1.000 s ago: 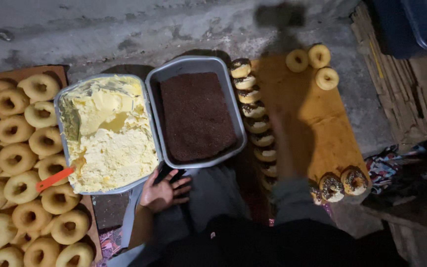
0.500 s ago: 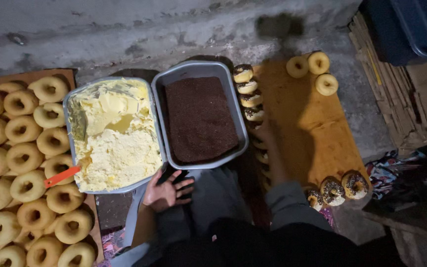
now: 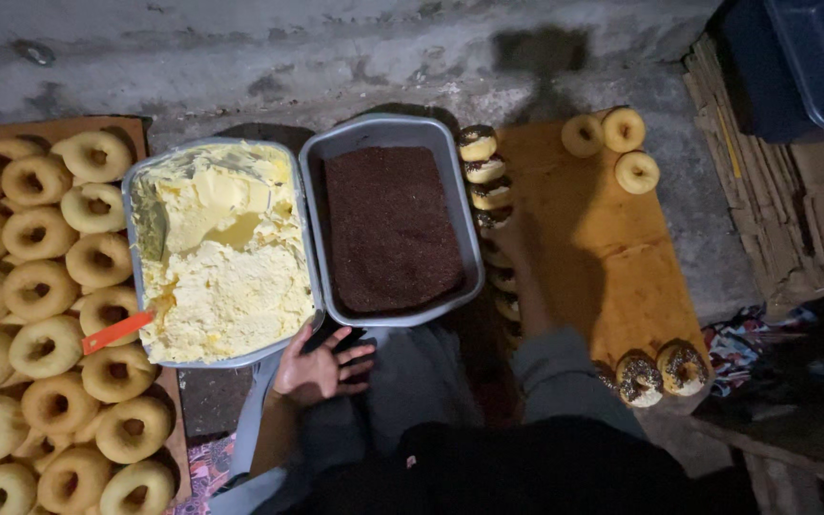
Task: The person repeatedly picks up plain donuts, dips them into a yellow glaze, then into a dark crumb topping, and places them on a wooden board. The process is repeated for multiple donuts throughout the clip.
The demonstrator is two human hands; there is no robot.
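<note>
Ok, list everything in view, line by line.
plain doughnuts: many, pale golden, on the left board
butter tray: one, grey, pale yellow filling, centre left
orange handle: one, at that tray's left edge
sprinkles tray: one, grey, dark brown filling, centre
coated doughnuts: a column, brown-topped, right of that tray
wooden board: one, orange-brown, right
left hand: open, below the trays
right hand: blurred, among the coated doughnuts

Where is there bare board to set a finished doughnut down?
The middle of the orange board is bare, between the three plain doughnuts at its far end, the coated row along its left edge and two coated ones near you. The left tray is packed.
</note>
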